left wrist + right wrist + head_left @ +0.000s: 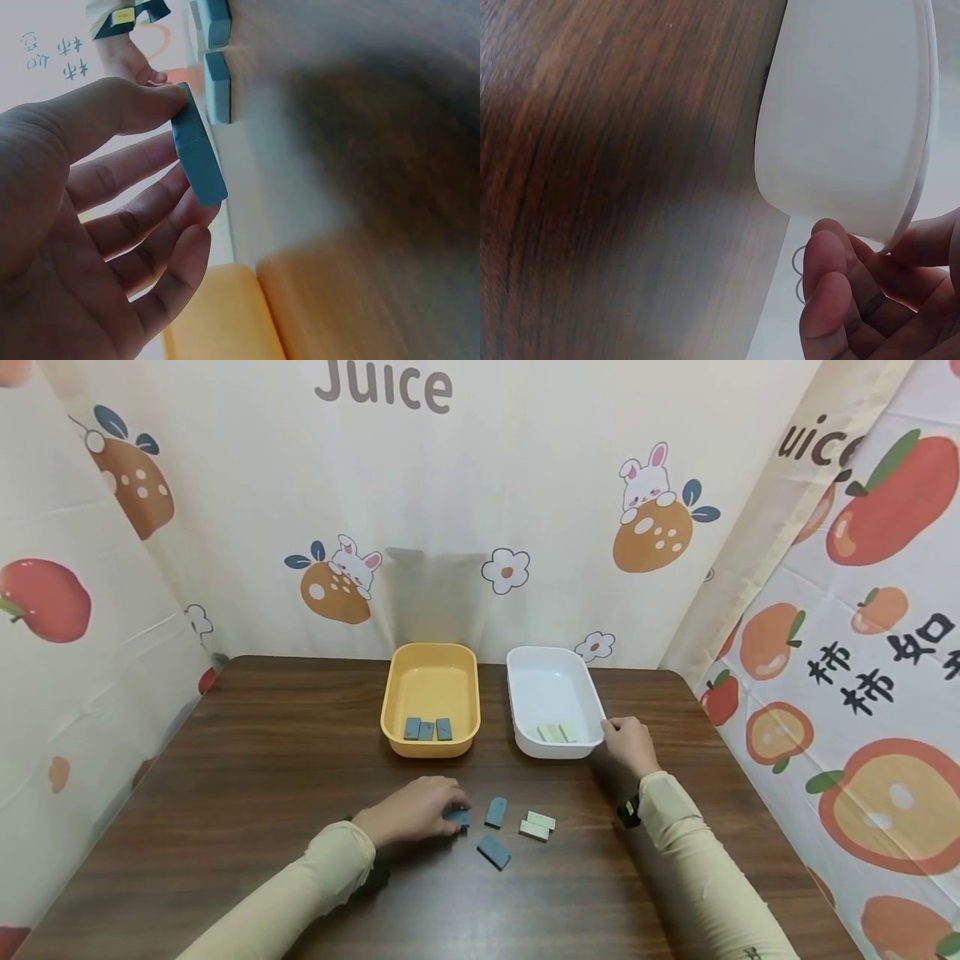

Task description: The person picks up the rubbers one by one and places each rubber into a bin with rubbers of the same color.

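Note:
Between thumb and fingers my left hand pinches a blue-grey block, low over the table in front of the yellow bin. My right hand grips the rim of the white bin at its near right corner, thumb on one side and curled fingers under the edge in the right wrist view. Two more blue-grey blocks, one upright to the view and one slanted, lie right of the left hand. Beside them are two pale green blocks, touching each other.
The yellow bin at the back holds three blue-grey blocks along its near end. Several pale green blocks lie in the near end of the white bin. A printed curtain hangs behind the wooden table.

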`<state>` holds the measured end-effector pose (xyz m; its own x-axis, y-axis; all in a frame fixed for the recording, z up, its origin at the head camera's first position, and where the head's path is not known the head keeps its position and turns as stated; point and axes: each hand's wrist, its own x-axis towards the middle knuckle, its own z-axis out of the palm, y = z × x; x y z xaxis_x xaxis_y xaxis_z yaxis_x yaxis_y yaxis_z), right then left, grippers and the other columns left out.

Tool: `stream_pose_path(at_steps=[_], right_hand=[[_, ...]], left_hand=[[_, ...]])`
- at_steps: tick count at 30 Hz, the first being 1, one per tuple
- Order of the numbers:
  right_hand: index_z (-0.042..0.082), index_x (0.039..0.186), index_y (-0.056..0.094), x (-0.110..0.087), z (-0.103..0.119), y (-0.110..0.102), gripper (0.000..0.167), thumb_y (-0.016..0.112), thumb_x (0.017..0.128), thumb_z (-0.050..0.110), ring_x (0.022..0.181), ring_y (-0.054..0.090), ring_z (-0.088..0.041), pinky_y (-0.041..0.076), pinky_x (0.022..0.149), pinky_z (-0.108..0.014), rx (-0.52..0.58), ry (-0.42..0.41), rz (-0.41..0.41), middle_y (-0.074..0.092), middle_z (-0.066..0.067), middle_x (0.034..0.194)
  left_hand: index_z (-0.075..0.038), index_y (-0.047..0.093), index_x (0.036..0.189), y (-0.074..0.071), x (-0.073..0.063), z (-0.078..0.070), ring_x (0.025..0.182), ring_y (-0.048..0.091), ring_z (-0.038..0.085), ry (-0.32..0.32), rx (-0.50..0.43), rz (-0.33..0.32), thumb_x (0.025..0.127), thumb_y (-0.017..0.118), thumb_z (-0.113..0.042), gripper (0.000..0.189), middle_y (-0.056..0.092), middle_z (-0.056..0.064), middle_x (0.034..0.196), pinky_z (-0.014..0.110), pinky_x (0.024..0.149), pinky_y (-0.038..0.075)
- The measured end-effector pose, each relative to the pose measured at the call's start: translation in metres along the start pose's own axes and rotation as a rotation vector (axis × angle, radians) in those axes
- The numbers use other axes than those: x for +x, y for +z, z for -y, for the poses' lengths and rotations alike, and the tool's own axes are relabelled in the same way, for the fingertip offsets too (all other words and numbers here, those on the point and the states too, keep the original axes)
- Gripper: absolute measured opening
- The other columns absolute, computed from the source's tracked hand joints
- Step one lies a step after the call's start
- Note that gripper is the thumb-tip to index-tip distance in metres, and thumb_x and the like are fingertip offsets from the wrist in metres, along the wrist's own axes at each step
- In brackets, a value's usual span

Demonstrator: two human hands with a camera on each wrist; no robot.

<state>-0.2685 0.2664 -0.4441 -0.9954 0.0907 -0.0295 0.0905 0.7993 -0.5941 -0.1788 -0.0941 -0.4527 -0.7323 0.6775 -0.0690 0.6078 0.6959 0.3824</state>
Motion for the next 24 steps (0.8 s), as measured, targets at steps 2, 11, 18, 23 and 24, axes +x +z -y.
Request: stream_pose_path(at_steps=[2,11,18,23,24], right_hand=[[-0.007,0.12,0.064,0.0,0.0,-0.001,0.043,0.042,0.102,0.024,0.061,0.057,-0.017,0.042,0.057,-0.028,-0.009,-0.001,0.0,0.065,-0.009,0.069],[-0.003,0.107,0.07,0.001,0.003,-0.003,0.038,0.042,0.101,0.023,0.058,0.053,-0.017,0.039,0.055,-0.029,-0.042,-0.011,0.004,0.06,-0.004,0.06],[-0.005,0.111,0.068,-0.001,0.002,-0.002,0.04,0.042,0.101,0.023,0.059,0.054,-0.017,0.04,0.055,-0.029,-0.031,-0.003,0.009,0.062,-0.007,0.064],[-0.006,0.116,0.067,-0.002,0.002,-0.002,0.041,0.042,0.101,0.023,0.06,0.056,-0.018,0.041,0.056,-0.029,-0.02,0.006,0.018,0.063,-0.007,0.066],[-0.006,0.117,0.066,-0.002,0.002,-0.002,0.041,0.042,0.102,0.023,0.06,0.056,-0.018,0.041,0.056,-0.029,-0.019,0.005,0.016,0.063,-0.007,0.066]], left_hand=[[-0.012,0.072,0.11,-0.002,0.0,0.001,0.084,0.055,0.007,-0.019,-0.018,-0.004,0.085,0.073,-0.023,0.028,0.066,-0.003,0.1,0.027,0.08,0.05],[-0.014,0.072,0.113,-0.01,-0.003,0.008,0.083,0.052,0.007,-0.068,-0.039,-0.066,0.086,0.072,-0.024,0.029,0.064,-0.004,0.098,0.028,0.079,0.049],[-0.013,0.072,0.112,-0.017,-0.005,0.009,0.081,0.052,0.008,-0.088,-0.065,-0.109,0.086,0.072,-0.023,0.028,0.063,-0.004,0.096,0.028,0.077,0.049],[-0.013,0.072,0.113,-0.021,-0.005,0.011,0.082,0.051,0.008,-0.108,-0.084,-0.13,0.086,0.071,-0.023,0.029,0.062,-0.005,0.097,0.027,0.077,0.049],[-0.013,0.071,0.114,-0.022,-0.005,0.011,0.082,0.051,0.007,-0.117,-0.091,-0.133,0.086,0.071,-0.023,0.03,0.062,-0.006,0.097,0.027,0.078,0.049]])
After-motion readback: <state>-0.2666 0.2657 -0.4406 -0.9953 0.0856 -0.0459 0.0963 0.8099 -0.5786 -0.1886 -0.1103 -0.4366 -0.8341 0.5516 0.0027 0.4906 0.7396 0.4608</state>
